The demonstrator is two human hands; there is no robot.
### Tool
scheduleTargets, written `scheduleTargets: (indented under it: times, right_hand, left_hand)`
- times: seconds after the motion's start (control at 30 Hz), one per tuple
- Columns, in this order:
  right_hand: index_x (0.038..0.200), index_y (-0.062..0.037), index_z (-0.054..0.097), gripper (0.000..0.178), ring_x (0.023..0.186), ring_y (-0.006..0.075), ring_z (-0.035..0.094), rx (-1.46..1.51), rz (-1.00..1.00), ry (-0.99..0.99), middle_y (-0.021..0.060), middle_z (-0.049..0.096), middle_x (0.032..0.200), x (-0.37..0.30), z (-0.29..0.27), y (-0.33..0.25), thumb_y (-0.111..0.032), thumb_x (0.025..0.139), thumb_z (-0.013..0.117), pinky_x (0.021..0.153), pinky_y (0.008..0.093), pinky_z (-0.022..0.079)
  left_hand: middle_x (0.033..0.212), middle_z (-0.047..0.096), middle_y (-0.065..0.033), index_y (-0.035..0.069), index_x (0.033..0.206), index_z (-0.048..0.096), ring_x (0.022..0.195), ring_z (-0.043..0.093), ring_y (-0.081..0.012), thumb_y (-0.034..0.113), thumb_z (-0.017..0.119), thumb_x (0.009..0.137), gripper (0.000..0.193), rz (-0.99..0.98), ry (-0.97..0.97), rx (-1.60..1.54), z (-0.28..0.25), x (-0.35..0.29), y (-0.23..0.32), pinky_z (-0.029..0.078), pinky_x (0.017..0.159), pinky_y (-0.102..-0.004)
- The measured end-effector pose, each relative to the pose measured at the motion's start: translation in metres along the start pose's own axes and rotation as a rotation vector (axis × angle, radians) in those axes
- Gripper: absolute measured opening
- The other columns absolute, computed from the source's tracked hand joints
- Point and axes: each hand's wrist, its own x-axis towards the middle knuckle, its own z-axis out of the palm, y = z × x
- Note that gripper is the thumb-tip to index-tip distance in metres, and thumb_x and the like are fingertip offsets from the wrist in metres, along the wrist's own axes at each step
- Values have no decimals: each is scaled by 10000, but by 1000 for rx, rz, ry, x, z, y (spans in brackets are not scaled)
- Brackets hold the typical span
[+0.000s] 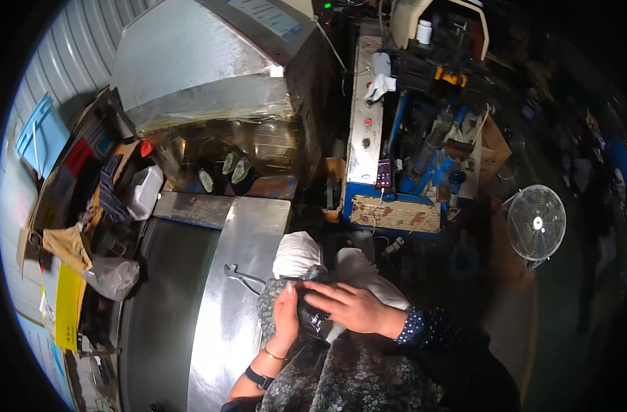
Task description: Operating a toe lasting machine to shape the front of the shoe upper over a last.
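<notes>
Close to my body, my left hand [285, 316] is wrapped round the near side of a dark, shiny object [312, 317], perhaps a shoe upper; its kind does not show clearly. My right hand [351, 307] lies over its top, fingers stretched across and touching it. Between them the hands hide much of the object. Just left of my left hand, pincers [243, 275] rest on the bare metal tabletop [221, 329]. White cloth [298, 255] covers what seems to be my knees, just beyond the hands.
A dark conveyor belt [166, 295] runs along the left, beneath a large metal hooded machine [203, 62]. Several dark shoe-like pieces with pale soles [241, 170] sit in its opening. Ahead right stands a blue machine [423, 172] with a button panel [366, 123]. A round fan [537, 223] stands farther right.
</notes>
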Motion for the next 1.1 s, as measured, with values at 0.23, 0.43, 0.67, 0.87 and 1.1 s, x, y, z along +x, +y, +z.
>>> scheduleTargets:
  times: [0.23, 0.43, 0.67, 0.87, 1.1]
  right_hand:
    - [1342, -91, 576, 559, 923, 251, 653, -41, -189, -56, 168, 589, 1314, -19, 7, 26, -154, 803, 711, 821, 351, 552]
    - [1144, -55, 623, 400, 761, 363, 676, 244, 57, -353, 190, 645, 929, 22, -34, 17, -95, 757, 715, 671, 434, 548]
    - [1219, -65, 635, 582, 942, 301, 690, 73, -181, -71, 191, 629, 1248, 9, 11, 44, -320, 723, 802, 822, 383, 560]
    - [1158, -38, 645, 535, 838, 334, 694, 90, -40, -161, 211, 685, 1096, 36, 3, 31, -313, 730, 810, 757, 400, 563]
    - [1277, -7, 607, 456, 1146, 241, 642, 789, 443, 116, 144, 688, 1200, 6, 82, 65, -145, 864, 742, 994, 347, 481]
  left_hand:
    - [973, 695, -101, -36, 1043, 664, 886, 640, -158, 224, 423, 1058, 355, -302, -103, -55, 14, 17, 14, 515, 830, -273]
    - [949, 691, -99, -26, 1021, 670, 886, 631, -152, 235, 465, 1042, 333, -437, -131, -82, 17, 37, 8, 506, 830, -269]
    - [1177, 652, -127, -33, 1190, 605, 1095, 596, -196, 330, 376, 1070, 445, -54, -10, 52, 0, 20, -20, 441, 1001, -331]
    - [973, 683, -52, -16, 1106, 643, 877, 624, -115, 266, 475, 1046, 334, -234, 101, -293, -7, 19, -31, 488, 833, -251]
    - [1336, 531, -242, -27, 1302, 504, 1312, 477, -396, 244, 605, 904, 492, 444, 62, 773, -32, 19, -38, 350, 1105, -505]
